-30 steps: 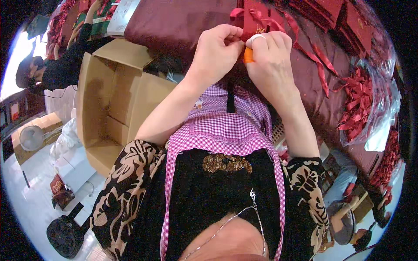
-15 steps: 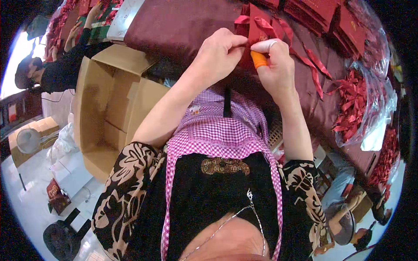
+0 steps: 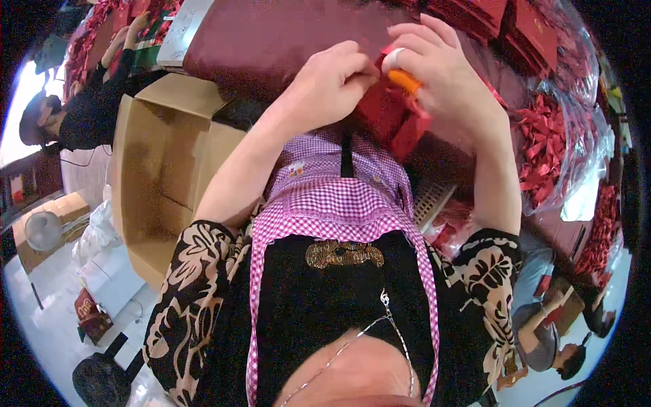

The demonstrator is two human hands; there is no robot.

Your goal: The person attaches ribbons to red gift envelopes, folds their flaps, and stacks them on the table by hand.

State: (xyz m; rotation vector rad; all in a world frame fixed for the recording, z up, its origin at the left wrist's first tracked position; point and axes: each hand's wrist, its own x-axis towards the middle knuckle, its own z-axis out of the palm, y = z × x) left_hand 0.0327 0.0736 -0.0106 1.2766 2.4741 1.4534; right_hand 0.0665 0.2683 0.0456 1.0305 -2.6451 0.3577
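Observation:
My left hand [image 3: 332, 85] is closed, thumb and fingers pinched at the upper edge of a red paper piece [image 3: 377, 108]. Beside it on the right, my right hand [image 3: 444, 81] pinches a red ribbon [image 3: 387, 51] between thumb and index finger, its other fingers stretched out. A white wrap [image 3: 393, 61] covers that index finger and an orange finger cover [image 3: 405, 81] sits on the thumb. More red ribbon [image 3: 411, 133] hangs below, in front of the paper. The pinched spots are partly hidden by my fingers.
An open cardboard box [image 3: 163, 176] stands left of me. On the dark red tablecloth [image 3: 264, 41], stacks of red paper pieces [image 3: 529, 34] lie far right, near a clear bag of red ribbons [image 3: 542, 149]. Another person [image 3: 81, 115] works at the left; others are at lower right.
The red paper piece has come nearer to me and now hangs below my hands with its ribbon. My right hand has turned, with its outer fingers lifted and spread.

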